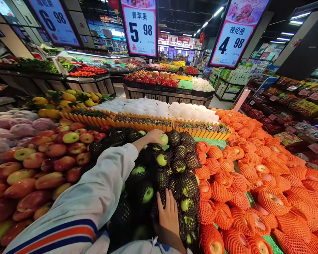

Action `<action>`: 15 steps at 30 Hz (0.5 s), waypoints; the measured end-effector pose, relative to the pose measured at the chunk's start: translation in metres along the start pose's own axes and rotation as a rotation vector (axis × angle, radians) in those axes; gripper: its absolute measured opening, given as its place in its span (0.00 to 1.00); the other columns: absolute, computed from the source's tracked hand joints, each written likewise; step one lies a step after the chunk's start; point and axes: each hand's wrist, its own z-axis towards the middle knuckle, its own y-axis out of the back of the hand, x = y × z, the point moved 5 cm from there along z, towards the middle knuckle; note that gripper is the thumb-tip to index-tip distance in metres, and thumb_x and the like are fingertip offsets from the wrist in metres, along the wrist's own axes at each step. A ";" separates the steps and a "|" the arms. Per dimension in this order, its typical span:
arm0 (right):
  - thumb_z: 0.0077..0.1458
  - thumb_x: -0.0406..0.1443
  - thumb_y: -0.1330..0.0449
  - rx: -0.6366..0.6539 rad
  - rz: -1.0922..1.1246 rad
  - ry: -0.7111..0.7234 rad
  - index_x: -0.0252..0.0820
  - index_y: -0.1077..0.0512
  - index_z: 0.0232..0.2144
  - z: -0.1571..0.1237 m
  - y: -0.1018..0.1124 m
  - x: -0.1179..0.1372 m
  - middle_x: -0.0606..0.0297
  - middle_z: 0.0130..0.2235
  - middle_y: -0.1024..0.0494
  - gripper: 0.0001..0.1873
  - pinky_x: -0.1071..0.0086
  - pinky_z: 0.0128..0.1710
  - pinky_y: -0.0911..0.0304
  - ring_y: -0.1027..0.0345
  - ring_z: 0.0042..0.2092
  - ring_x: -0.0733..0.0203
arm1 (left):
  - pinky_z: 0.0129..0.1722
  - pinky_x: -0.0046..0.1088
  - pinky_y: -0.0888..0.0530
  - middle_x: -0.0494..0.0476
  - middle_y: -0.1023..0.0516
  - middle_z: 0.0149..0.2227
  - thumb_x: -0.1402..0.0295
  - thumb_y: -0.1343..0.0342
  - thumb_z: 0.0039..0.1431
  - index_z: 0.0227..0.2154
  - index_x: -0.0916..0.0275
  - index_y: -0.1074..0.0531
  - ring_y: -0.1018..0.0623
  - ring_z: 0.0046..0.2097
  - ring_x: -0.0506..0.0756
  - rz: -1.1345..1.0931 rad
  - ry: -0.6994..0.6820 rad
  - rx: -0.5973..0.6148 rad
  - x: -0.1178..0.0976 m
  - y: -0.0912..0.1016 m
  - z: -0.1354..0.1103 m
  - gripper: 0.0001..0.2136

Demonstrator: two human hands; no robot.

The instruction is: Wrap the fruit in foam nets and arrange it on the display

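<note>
Sleeve [95,187]; left grip [153,137] clasping green apple [164,139]; right grip [168,211] spread.

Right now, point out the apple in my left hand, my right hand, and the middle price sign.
Apple [164,139]: head view, on its bare green skin.
Right hand [168,213]: head view, on the back of the hand.
Price sign [139,29]: head view, on its front, among the digits.

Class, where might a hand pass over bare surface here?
Perhaps the narrow green strip between yellow fence and orange-netted fruit. Crowded: dark-netted fruit under the right hand and around the left hand, holding a green apple.
</note>
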 end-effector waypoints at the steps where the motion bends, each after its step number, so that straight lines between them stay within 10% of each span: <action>1: 0.55 0.34 0.37 0.017 0.008 -0.006 0.49 0.44 0.72 0.001 0.001 0.000 0.45 0.72 0.44 0.44 0.46 0.64 0.39 0.45 0.71 0.38 | 0.61 0.46 0.30 0.68 0.27 0.62 0.55 0.29 0.37 0.59 0.61 0.28 0.26 0.61 0.72 -0.033 0.001 -0.029 0.003 0.008 -0.008 0.42; 8: 0.59 0.38 0.38 0.103 0.037 -0.039 0.49 0.44 0.72 0.003 0.004 -0.002 0.47 0.73 0.45 0.41 0.47 0.66 0.41 0.48 0.72 0.39 | 0.49 0.41 0.24 0.64 0.22 0.55 0.49 0.31 0.41 0.57 0.62 0.27 0.21 0.49 0.65 -0.430 0.058 -0.255 0.008 0.038 -0.098 0.39; 15: 0.62 0.51 0.39 -0.129 0.097 -0.006 0.38 0.56 0.75 0.003 0.022 0.002 0.43 0.70 0.40 0.50 0.46 0.64 0.38 0.44 0.70 0.38 | 0.51 0.41 0.25 0.62 0.22 0.53 0.53 0.30 0.43 0.55 0.59 0.28 0.22 0.49 0.63 -0.557 -0.110 -0.212 -0.051 -0.017 -0.222 0.35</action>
